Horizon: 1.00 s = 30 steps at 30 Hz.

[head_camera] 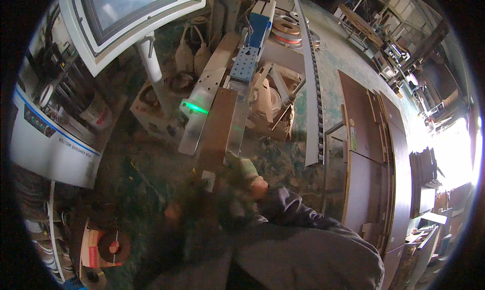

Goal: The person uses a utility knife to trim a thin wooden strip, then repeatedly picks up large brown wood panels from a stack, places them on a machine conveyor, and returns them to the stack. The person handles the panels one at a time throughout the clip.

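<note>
A long narrow brown board (218, 127) lies lengthwise before me on the metal bed of a machine, its near end reaching out towards my body. A pale label (208, 181) sits at that near end. My right hand (248, 168), in a light glove with the wrist bare, grips the board's right edge near this end. My left hand (173, 211) is mostly lost in deep shadow to the left of the board; only a dim patch of skin shows, so its fingers and hold cannot be made out. A green light line falls on the metal plate (195, 107) left of the board.
A control panel with a screen (132, 9) stands at upper left, above a white adhesive melter (53, 146). Rightward run a roller rail (312, 81) and upright stacked brown panels (365, 168). Edge-band coils (286, 28) lie behind; a cardboard box (271, 119) sits beside the bed.
</note>
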Each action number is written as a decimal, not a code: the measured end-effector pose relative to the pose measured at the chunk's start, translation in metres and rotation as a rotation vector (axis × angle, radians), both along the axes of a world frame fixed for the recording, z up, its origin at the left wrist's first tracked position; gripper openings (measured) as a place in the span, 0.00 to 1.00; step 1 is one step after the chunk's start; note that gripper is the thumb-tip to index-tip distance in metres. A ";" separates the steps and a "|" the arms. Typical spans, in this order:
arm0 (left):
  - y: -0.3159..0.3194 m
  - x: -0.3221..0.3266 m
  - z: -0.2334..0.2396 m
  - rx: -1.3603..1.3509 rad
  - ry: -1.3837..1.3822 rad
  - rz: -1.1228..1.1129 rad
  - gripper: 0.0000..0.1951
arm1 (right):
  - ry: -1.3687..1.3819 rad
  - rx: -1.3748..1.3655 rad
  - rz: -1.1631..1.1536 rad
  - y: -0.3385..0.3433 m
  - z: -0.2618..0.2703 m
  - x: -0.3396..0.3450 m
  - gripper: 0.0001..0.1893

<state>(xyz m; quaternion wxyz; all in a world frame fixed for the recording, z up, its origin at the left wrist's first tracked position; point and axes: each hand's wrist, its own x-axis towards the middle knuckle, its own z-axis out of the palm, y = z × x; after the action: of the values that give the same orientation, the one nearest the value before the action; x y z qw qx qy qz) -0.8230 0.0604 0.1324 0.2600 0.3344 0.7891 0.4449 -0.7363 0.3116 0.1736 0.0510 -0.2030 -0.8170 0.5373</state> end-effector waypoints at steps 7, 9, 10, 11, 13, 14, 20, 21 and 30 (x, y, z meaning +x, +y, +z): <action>0.011 -0.038 -0.014 0.197 -0.138 0.287 0.24 | -0.209 0.427 0.013 -0.007 0.030 -0.029 0.39; 0.027 -0.064 -0.019 0.377 -0.139 0.427 0.24 | -0.171 0.441 0.002 -0.001 0.022 -0.038 0.39; 0.040 -0.080 -0.019 0.482 -0.127 0.489 0.24 | -0.178 0.445 0.017 0.002 0.013 -0.040 0.38; 0.056 -0.100 -0.015 0.598 -0.116 0.535 0.24 | -0.187 0.451 0.032 0.006 0.002 -0.043 0.36; 0.093 -0.133 0.004 0.566 -0.028 0.542 0.27 | -0.192 0.520 0.090 0.015 -0.023 -0.048 0.34; 0.105 -0.141 0.018 0.380 0.028 0.500 0.29 | -0.186 0.587 0.134 0.019 -0.035 -0.053 0.34; 0.157 -0.132 0.080 -0.340 0.180 0.264 0.46 | -0.046 0.469 0.062 0.040 -0.043 -0.054 0.31; 0.159 -0.132 0.085 -0.313 0.118 0.240 0.49 | 0.012 0.200 -0.015 0.039 -0.036 -0.055 0.31; 0.149 -0.147 0.084 -0.459 0.000 0.140 0.70 | -0.097 0.333 0.032 0.037 0.044 -0.065 0.32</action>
<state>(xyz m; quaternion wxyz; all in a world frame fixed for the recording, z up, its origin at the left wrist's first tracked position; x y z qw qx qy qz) -0.9702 0.2093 0.2159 0.2978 0.2108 0.8907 0.2711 -0.8018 0.3482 0.2177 0.0359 -0.2044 -0.8993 0.3849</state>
